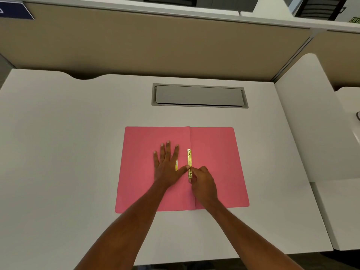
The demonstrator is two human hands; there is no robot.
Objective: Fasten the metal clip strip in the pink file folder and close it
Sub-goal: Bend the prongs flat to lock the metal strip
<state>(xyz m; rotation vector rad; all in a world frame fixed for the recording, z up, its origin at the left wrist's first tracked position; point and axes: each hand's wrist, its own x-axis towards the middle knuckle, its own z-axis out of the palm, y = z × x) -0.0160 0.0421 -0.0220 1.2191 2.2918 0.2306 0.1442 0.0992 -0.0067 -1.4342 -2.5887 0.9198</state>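
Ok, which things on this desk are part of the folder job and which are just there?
In the job: folder, open flat; clip strip along its fold; left hand pressing the left flap; right hand at the strip.
Just there: desk, cable hatch, partition.

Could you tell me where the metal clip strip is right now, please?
In the head view, the metal clip strip lies along the open pink folder's centre fold, between the flat left hand and the right hand.
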